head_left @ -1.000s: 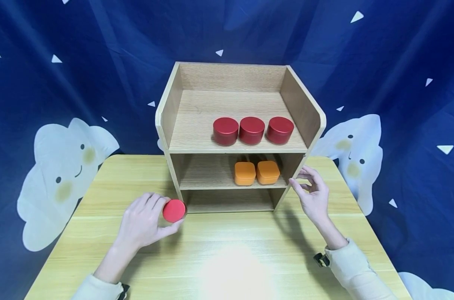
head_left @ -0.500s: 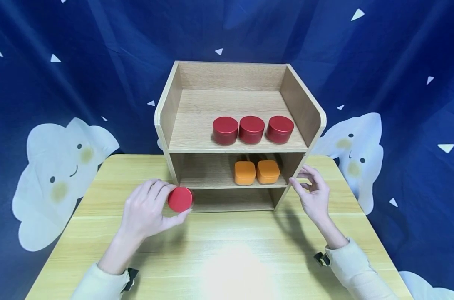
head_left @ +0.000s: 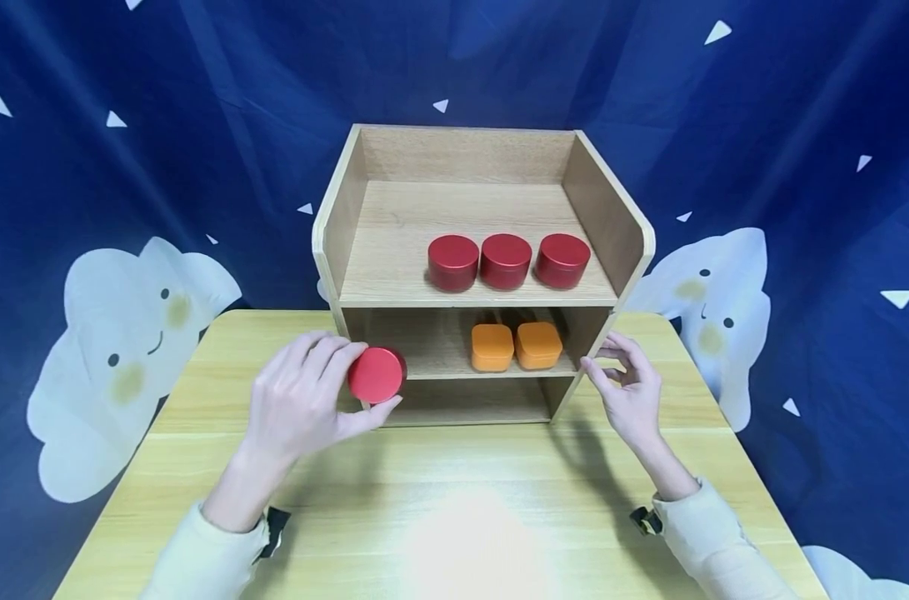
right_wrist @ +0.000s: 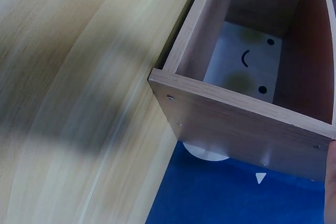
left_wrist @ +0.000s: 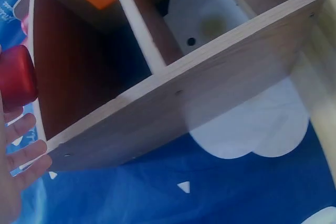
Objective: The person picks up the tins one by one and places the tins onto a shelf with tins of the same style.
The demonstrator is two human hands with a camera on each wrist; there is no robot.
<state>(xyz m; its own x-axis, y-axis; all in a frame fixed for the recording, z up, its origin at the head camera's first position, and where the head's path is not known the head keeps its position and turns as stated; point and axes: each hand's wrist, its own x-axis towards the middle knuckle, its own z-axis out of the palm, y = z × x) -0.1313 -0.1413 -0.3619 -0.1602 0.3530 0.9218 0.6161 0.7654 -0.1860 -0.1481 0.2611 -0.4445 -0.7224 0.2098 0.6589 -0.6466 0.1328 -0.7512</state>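
Note:
In the head view my left hand holds a round red tin by its sides, between thumb and fingers. The tin hovers before the left front of the wooden shelf unit, overlapping its middle compartment. In the left wrist view the red tin is at the left edge, with some fingers spread below it. At the unit's right side panel, my right hand rests with loosely bent fingers, fingertips right at the panel. Only part of a finger shows in the right wrist view, beside that panel.
Several red tins stand in a row on the top shelf. Two orange square boxes sit right of centre on the middle shelf. The unit stands on a light wooden table, with a blue cloud-print curtain behind.
My left hand has raised the red tin and brought it to the right, from table level beside the unit to the middle compartment's height. The right hand has stayed at the side panel.

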